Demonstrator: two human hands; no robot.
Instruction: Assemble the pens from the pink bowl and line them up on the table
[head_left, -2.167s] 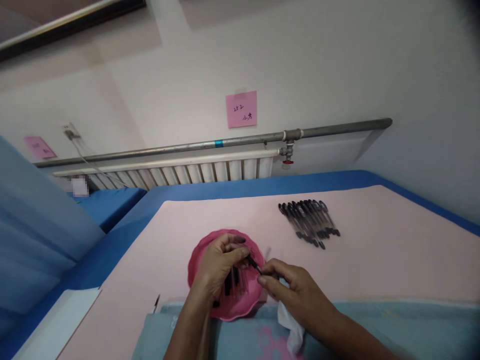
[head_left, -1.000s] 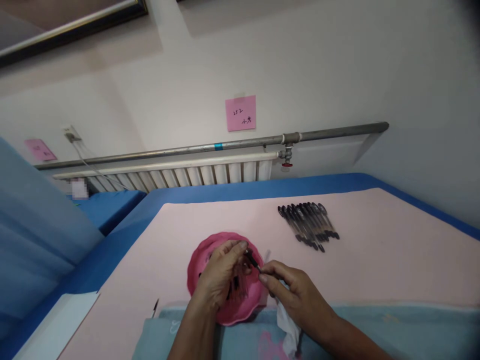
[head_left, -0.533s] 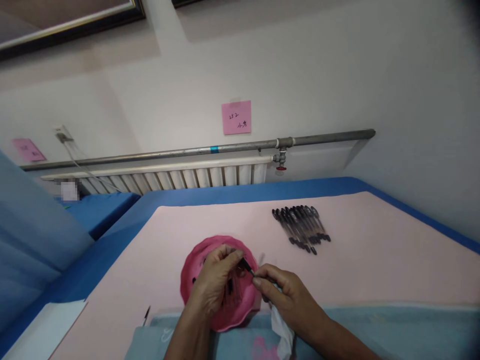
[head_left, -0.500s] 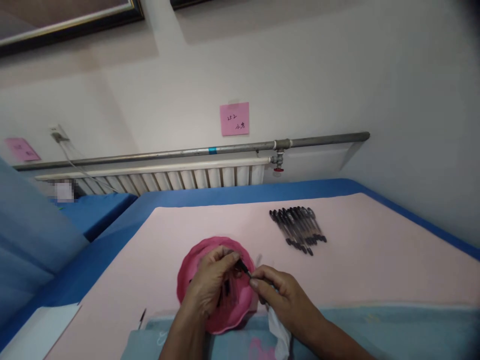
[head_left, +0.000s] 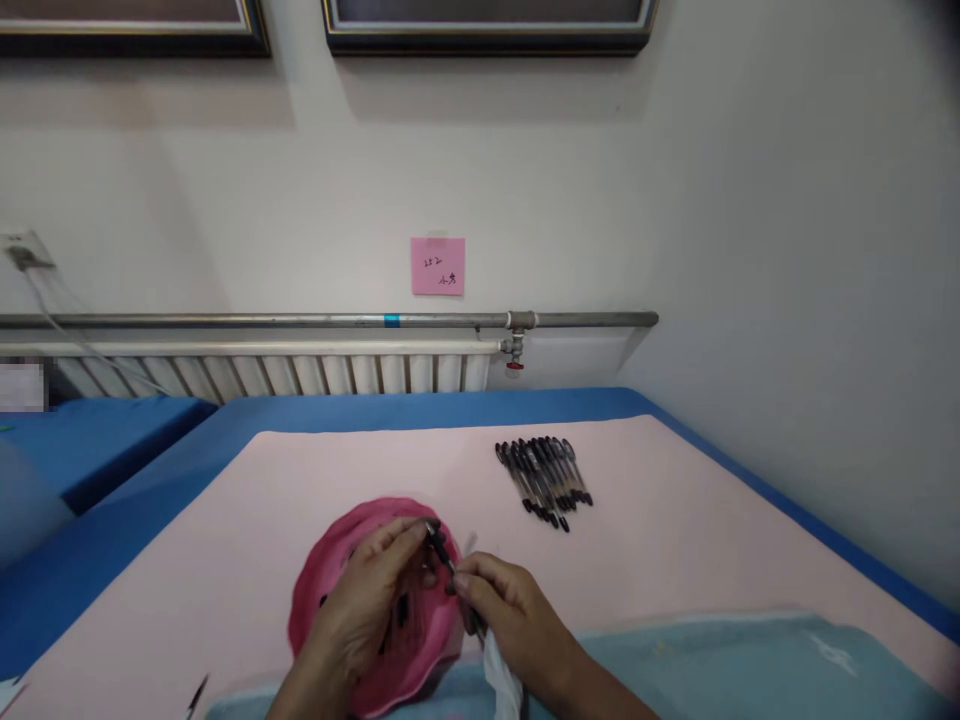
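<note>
My left hand (head_left: 367, 605) hovers over a pink scalloped dish (head_left: 322, 570) and pinches the upper end of a small black pen part (head_left: 439, 548). My right hand (head_left: 510, 620) grips the lower end of the same part with thumb and forefinger, and a white cloth (head_left: 501, 685) hangs under its palm. Small black pieces lie in the dish, mostly hidden by my left hand. Farther back on the right, a row of several black pens (head_left: 544, 480) lies side by side on the pink mat (head_left: 675, 540).
The pink mat covers a blue table (head_left: 450, 408) that reaches to the wall. A light blue towel (head_left: 750, 670) lies along the near edge. A radiator (head_left: 300, 370) and pipe run behind, with a pink note (head_left: 437, 266) above. A thin dark item (head_left: 196, 692) lies at lower left.
The view has swung right and up, so everything sits lower and farther left in frame. Both hands stay joined on the small black part above the dish.
</note>
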